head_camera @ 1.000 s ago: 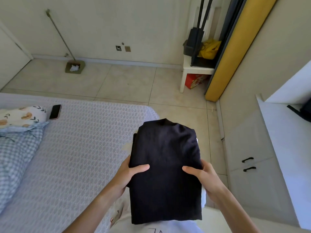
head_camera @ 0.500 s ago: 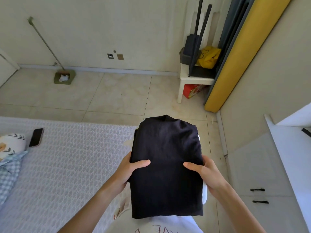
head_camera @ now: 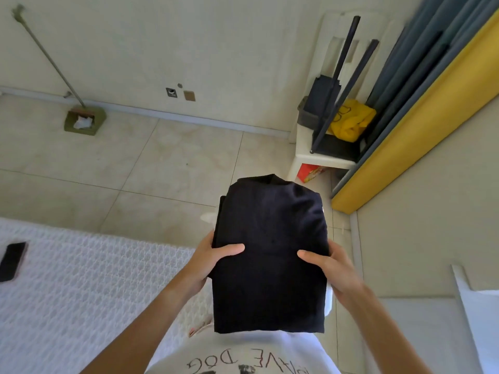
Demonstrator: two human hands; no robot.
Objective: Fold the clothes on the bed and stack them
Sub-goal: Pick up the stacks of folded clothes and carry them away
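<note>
Head view: both hands, left and right, grip the folded black garment.

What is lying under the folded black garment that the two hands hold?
Under the black garment, only slivers of white fabric peek out on its right side. What that is, or how many pieces, stays covered.

Cloth, tile and plastic, as we see them

We see matt black cloth in the folded garment, a rough, knobbly white weave on the bed cover, and smooth, faintly glossy pale tiles on the floor. The phone at near left looks glossy black. The far stool looks like smooth white plastic; the board at right is matt yellow.
</note>
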